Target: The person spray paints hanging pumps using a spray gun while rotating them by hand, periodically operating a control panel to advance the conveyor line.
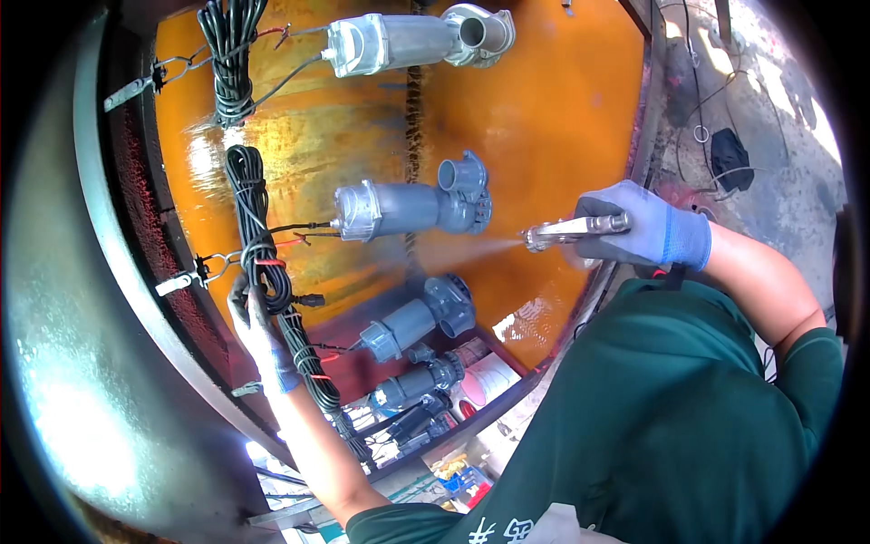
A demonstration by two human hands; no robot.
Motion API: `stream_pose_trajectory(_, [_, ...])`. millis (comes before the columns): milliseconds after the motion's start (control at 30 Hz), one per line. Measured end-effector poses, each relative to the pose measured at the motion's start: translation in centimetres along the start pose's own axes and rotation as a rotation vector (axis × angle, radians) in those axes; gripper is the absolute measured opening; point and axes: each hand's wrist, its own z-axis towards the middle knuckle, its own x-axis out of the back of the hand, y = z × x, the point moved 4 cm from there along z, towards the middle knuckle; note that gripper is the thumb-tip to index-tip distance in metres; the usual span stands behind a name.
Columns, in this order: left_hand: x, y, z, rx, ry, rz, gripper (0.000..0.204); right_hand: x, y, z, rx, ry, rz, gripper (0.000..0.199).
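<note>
The right hand [648, 225] is closed around a spray gun [575, 230], aiming its mist left at a grey pump [412, 207] hanging just beyond the nozzle. The left hand [258, 335] grips a bundle of black cable [263, 236], steadying it. Further off, another pump [417, 41] hangs before the orange wall [544, 100].

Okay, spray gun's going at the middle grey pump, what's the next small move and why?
Probably sweep the spray gun in the right hand slowly along the middle pump: the mist reaches only its near end, while the left hand steadies the cable bundle.
</note>
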Motion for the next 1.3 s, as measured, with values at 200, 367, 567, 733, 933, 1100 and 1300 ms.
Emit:
stream_pose_trajectory(200, [0.7, -0.8, -0.5, 0.034, 0.028, -0.038, 0.04, 0.8, -1.6, 2.0, -0.057, 0.232, 0.033, 0.024])
stream_pose_trajectory(367, [1.1, -0.8, -1.0, 0.044, -0.011, -0.027, 0.038, -0.5, -2.1, 2.0, 0.04, -0.029, -0.137, 0.023])
stream_pose_trajectory(567, [0.3, -0.2, -1.9, 0.03, 0.02, 0.008, 0.033, 0.7, -1.0, 2.4, -0.049, 0.219, 0.053, 0.02])
stream_pose_trajectory(733, [0.8, -1.4, -1.6, 0.025, 0.069, -0.008, 0.025, -0.4, 0.2, 2.0, -0.056, 0.026, -0.104, 0.022])
stream_pose_trajectory(933, [2.1, -3.0, -1.9, 0.053, 0.048, 0.072, 0.027, 0.9, 2.2, 2.1, -0.173, 0.16, 0.015, 0.025])
stream_pose_trajectory(1100, [3.3, -4.9, -2.2, 0.07, 0.088, 0.041, 0.022, 1.0, 2.1, 2.0, -0.162, -0.097, -0.005, 0.026])
stream_pose_trajectory(1300, [3.6, -5.7, -2.2, 0.117, 0.128, 0.103, 0.014, 2.5, 3.9, 3.2, -0.165, 0.285, 0.132, 0.027])
